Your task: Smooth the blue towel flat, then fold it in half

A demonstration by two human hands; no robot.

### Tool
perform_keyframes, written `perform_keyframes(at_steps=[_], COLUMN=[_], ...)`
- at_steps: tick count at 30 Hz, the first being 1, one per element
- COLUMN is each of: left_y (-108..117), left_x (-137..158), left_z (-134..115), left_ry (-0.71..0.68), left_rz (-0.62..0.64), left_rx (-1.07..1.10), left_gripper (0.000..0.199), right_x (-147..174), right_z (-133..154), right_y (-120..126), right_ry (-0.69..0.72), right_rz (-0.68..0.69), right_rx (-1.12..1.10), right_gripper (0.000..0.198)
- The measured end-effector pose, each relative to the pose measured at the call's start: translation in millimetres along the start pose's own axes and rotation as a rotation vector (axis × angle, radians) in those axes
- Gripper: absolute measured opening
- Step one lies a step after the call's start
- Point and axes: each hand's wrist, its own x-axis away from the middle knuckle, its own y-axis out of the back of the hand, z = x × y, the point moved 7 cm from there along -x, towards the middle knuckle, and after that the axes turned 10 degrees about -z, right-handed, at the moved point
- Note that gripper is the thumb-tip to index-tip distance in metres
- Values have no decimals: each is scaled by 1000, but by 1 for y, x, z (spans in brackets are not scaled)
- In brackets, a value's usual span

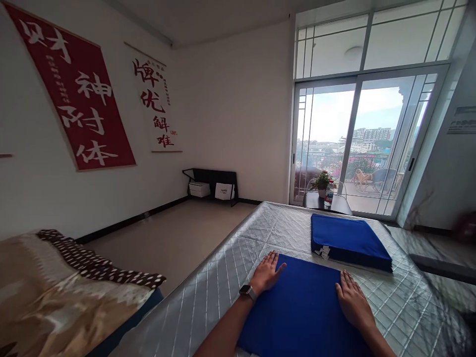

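A blue folded cloth (301, 307) lies flat on the silver quilted table cover (223, 277) right in front of me. My left hand (267, 273) rests flat along its left edge near the far corner, fingers stretched out, with a watch on the wrist. On the opposite side my right hand (351, 297) lies flat over the right edge, fingers extended and thumb apart. Neither hand grasps the cloth. Just beyond the right hand sits a neat stack of blue folded cloths (345, 235), with white tags showing at its near left corner.
Left of the table stands a piece of furniture under a tan and brown spotted cover (74, 297). Past the far edge are a small dark table (338, 202) with a potted plant (323, 181) and bottle (329, 194). A black rack (215, 176) stands by the wall.
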Motion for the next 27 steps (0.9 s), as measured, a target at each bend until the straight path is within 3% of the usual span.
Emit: perform_keyframes(at_steps=[15, 27], left_y=[-17, -22], left_x=[-6, -7], left_z=[17, 20], left_ry=[-20, -47], left_rz=[-56, -36], left_rx=[-21, -103], left_gripper=[77, 80], right_x=[-10, -5], right_z=[-2, 1], right_y=[9, 11], right_ry=[-59, -67], right_rz=[166, 137], right_rx=[-8, -62], right_gripper=[68, 68])
